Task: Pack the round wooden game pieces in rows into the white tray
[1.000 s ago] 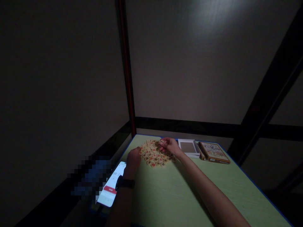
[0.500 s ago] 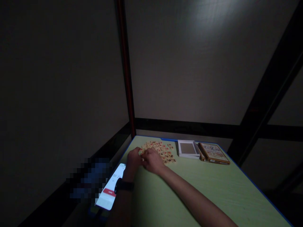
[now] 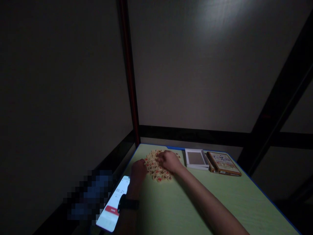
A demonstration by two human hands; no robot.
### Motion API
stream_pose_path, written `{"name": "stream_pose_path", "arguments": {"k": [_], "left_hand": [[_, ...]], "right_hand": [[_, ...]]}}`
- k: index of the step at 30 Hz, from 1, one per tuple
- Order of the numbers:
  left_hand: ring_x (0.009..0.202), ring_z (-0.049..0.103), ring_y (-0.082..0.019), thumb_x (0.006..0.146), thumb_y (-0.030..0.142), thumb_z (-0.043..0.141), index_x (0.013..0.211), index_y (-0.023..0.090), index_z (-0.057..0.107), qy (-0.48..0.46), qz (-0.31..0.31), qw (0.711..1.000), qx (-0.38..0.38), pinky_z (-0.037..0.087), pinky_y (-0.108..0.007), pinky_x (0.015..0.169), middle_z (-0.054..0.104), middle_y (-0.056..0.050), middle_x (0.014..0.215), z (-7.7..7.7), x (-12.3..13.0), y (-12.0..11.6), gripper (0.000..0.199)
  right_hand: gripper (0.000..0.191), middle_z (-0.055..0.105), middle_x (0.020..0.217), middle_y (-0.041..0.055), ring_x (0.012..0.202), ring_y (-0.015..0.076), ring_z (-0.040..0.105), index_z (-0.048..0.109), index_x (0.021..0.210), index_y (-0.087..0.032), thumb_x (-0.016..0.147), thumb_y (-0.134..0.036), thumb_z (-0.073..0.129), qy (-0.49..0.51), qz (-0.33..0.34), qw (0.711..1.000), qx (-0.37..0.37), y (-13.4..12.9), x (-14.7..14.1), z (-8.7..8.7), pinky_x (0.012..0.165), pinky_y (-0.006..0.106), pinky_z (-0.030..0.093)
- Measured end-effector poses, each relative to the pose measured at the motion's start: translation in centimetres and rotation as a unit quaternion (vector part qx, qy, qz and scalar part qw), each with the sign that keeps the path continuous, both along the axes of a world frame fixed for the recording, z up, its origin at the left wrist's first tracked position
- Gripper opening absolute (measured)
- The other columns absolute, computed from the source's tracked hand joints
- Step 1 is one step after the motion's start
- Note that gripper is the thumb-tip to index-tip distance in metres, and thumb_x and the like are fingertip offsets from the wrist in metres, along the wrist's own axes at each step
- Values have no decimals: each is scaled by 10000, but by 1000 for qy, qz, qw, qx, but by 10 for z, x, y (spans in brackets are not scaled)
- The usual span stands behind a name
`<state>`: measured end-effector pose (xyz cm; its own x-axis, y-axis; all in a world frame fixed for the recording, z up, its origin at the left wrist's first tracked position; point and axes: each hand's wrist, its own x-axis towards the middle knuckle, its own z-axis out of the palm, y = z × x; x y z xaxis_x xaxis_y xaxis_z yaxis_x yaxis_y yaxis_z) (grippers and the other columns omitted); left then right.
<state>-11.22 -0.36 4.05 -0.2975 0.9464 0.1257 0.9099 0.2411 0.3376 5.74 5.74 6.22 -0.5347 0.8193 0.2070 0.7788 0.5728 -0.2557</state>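
Note:
Round wooden Chinese chess pieces with red and black characters lie in a dense cluster at the table's far left; some toward the back look blank on top. My left hand, with a dark watch on its wrist, is at the cluster's left edge, its fingers curled in and mostly hidden. My right hand reaches over the middle of the cluster with bent fingers closed down on a piece, which is mostly covered.
A phone showing a timer lies at the left edge of the green table. An open white box stands behind to the right, next to a printed Chinese chess box. Walls rise behind and to the left.
My hands, close together before, are now apart. The right moved right and back over the pieces, uncovering front pieces with red and black characters. The view tilted slightly upward.

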Motion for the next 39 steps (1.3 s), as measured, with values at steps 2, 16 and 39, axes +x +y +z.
{"name": "stream_pose_path", "arguments": {"k": [2, 16, 39], "left_hand": [[1048, 695, -210, 907, 41, 440, 1042, 121, 706, 9, -2, 1000, -13, 473, -260, 862, 749, -145, 1059, 1, 1, 0, 309], [1156, 614, -221, 916, 83, 453, 1187, 157, 684, 19, -29, 999, 3, 443, -305, 994, 691, -120, 1226, -2, 19, -1, 364], [1106, 635, -199, 955, 109, 444, 1172, 173, 681, 16, -113, 993, -36, 437, -291, 951, 707, -128, 1181, 17, 55, 18, 327]], "right_hand": [[248, 764, 993, 93, 946, 233, 687, 760, 1042, -229, 869, -215, 583, -34, -40, 998, -28, 15, 18, 4, 737, 267, 429], [264, 686, 1105, 142, 1008, 235, 655, 667, 1121, -171, 911, -148, 508, -77, 6, 996, -35, 38, 23, -5, 806, 272, 435], [396, 684, 1218, 195, 1112, 296, 665, 599, 1278, -108, 917, -61, 444, -154, 155, 976, 4, 39, -5, 1, 889, 357, 506]]}}
